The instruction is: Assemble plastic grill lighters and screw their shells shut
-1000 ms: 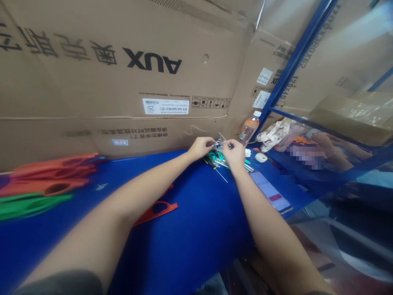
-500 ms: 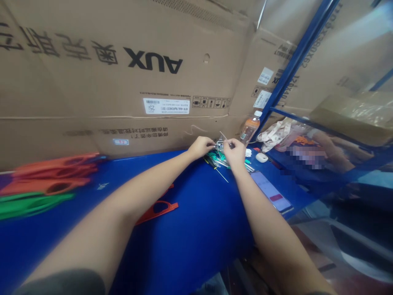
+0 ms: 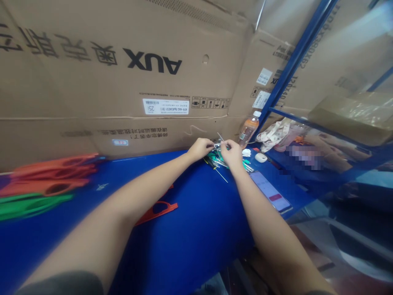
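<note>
Both my arms reach far across the blue table (image 3: 190,229) to a small heap of thin metal rods and green parts (image 3: 218,159) at its back edge. My left hand (image 3: 200,148) is closed in a pinch on small metal pieces at the top of the heap. My right hand (image 3: 232,153) is closed too, pinching the same cluster from the right; what exactly it holds is too small to name. The two hands are nearly touching. A single thin rod (image 3: 221,175) lies loose on the table just in front of them.
An orange flat handle piece (image 3: 158,211) lies mid-table. Orange and green pieces (image 3: 43,186) are stacked at the left. A phone (image 3: 270,190), a bottle (image 3: 249,128), a white case (image 3: 260,157) and a cloth bag (image 3: 276,133) sit at the right. Large cardboard boxes (image 3: 123,78) wall the back; a blue rack post (image 3: 294,61) rises right.
My right hand has shifted slightly left, closer to my left hand. The rest has stayed as it was.
</note>
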The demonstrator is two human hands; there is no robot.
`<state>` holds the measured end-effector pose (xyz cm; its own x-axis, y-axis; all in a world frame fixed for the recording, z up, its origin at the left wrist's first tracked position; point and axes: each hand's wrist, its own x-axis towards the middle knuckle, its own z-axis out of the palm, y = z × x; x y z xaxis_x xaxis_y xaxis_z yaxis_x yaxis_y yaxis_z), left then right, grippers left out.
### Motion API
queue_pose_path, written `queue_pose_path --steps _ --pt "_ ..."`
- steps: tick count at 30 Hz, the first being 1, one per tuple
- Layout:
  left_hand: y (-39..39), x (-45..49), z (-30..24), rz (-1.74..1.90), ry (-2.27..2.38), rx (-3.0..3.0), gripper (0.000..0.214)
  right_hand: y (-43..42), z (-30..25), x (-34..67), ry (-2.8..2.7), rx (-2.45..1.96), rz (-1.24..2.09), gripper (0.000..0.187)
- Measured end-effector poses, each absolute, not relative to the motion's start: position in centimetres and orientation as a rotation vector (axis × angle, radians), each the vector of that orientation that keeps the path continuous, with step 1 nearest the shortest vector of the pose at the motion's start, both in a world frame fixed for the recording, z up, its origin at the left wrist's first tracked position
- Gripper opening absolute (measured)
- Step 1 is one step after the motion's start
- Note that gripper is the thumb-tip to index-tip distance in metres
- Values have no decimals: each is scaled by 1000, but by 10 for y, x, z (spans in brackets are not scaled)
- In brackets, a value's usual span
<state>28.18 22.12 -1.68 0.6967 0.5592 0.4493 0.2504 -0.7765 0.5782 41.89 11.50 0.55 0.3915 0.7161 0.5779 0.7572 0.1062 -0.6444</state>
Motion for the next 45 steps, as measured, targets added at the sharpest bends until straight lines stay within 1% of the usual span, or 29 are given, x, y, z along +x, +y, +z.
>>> queue_pose_path --steps 13,23,26,29,31,34,38,42,45 --pt "233 274 -28 757 594 2230 35 119 -3 421 -1568 -1580 31 27" --pt "226 267 -26 629 344 2147 36 117 -6 417 -1725 -1515 109 22" --pt "220 264 -22 670 347 2105 36 117 -4 415 -1708 -1465 151 24" --pt "212 258 -14 741 406 2055 35 114 3 410 -1659 -1407 197 31" --pt "201 246 -6 799 471 2020 33 109 9 404 -1635 -1369 240 35" --pt "173 213 6 888 561 1980 24 97 17 387 -1647 -1302 348 37" --pt "117 149 13 954 703 1934 34 75 19 354 -1730 -1190 564 32" --pt "54 89 10 917 844 1793 41 47 14 318 -1830 -1090 793 26" --pt "16 56 10 894 940 1668 43 27 14 296 -1978 -995 1077 17"
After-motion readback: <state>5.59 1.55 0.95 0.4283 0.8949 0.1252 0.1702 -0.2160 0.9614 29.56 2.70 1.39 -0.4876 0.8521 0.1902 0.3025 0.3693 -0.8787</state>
